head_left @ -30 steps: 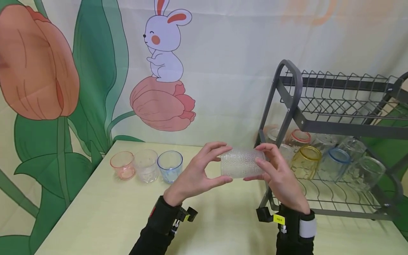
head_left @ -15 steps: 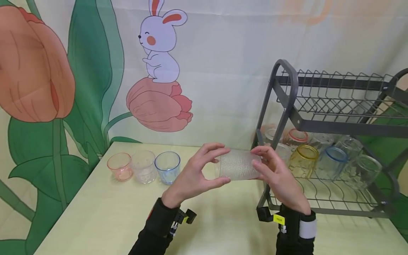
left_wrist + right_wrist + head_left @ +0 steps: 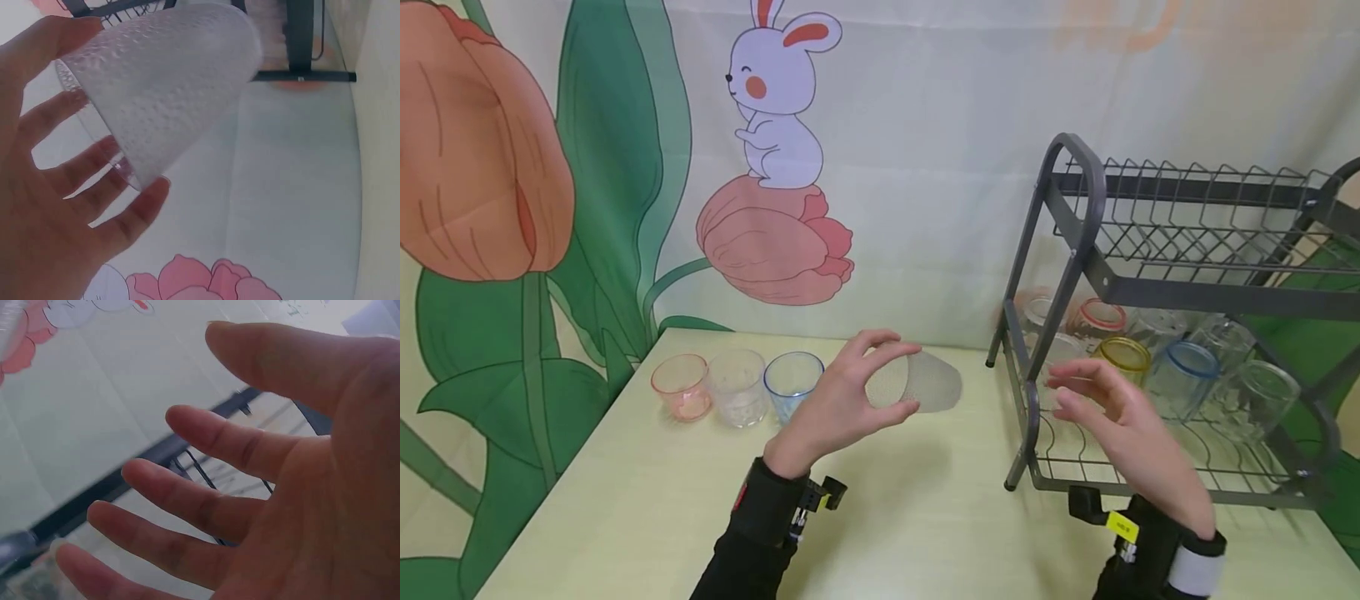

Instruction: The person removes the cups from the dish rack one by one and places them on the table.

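Observation:
A clear glass with a pebbled surface (image 3: 934,382) is tilted above the table, its rim end toward my left hand (image 3: 838,400). In the left wrist view, the fingers and thumb of that hand grip the glass (image 3: 169,94) around its rim end. My right hand (image 3: 1131,442) hovers in front of the rack's lower shelf and holds nothing. The right wrist view shows its fingers (image 3: 187,506) spread and relaxed, apart from the glass.
A dark two-tier dish rack (image 3: 1217,293) stands at the right. Several upturned glasses, including a yellow glass (image 3: 1123,357) and a blue-rimmed glass (image 3: 1183,383), fill its lower shelf. A pink glass (image 3: 685,400), a clear glass (image 3: 737,400) and a blue glass (image 3: 790,387) line the table's left (image 3: 647,500).
My right hand has let go of the pebbled glass and moved right toward the rack. My left hand now holds the glass alone, shifted slightly left and tilted.

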Motion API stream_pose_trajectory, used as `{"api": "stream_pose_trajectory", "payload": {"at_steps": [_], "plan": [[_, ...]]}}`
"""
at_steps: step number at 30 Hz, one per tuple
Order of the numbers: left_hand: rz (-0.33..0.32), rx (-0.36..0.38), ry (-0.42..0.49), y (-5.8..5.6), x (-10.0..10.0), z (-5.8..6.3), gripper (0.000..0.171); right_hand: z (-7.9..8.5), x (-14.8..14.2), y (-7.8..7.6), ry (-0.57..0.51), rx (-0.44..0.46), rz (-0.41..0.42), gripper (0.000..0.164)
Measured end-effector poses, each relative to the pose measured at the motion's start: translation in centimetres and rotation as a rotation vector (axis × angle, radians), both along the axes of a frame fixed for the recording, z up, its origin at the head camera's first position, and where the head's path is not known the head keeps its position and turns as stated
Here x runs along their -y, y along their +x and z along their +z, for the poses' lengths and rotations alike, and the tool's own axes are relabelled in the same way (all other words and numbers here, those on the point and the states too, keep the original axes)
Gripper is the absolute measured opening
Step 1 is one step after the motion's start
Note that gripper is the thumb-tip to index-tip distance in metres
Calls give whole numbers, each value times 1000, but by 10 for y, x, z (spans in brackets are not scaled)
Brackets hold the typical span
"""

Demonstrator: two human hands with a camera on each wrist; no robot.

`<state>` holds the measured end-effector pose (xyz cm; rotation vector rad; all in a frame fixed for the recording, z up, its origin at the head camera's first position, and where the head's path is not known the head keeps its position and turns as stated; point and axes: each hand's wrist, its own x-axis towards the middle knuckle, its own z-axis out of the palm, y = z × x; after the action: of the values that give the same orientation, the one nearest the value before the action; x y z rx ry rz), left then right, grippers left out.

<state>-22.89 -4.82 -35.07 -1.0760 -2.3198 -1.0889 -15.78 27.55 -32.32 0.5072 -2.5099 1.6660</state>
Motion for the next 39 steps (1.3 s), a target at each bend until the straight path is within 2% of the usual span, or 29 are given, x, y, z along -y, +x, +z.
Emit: {"api": "stream_pose_trajectory", "payload": {"at_steps": [6,11,16,19,27,35,39], "plan": [[112,25,-91,-6,7,-5,54,-5,-26,7,-73,-69,-51,33],[185,42,-183,-11,8,-13,54,-10,-41,9,-70,-72,-150,35],[251,61,-310,-14,8,-21,52,-11,-43,5,-74,-59,-182,40],[284,60,-361,-15,7,-24,50,-9,-39,2,-29,-49,-192,46],[353,66,-418,-15,3,-32,50,-7,-31,-10,49,-18,-158,50],[399,69,-469,-18,-2,-40,49,-8,-35,-22,139,-6,-180,54],[419,63,-488,-19,-2,-41,48,-10,-37,-28,151,16,-182,53]]}}
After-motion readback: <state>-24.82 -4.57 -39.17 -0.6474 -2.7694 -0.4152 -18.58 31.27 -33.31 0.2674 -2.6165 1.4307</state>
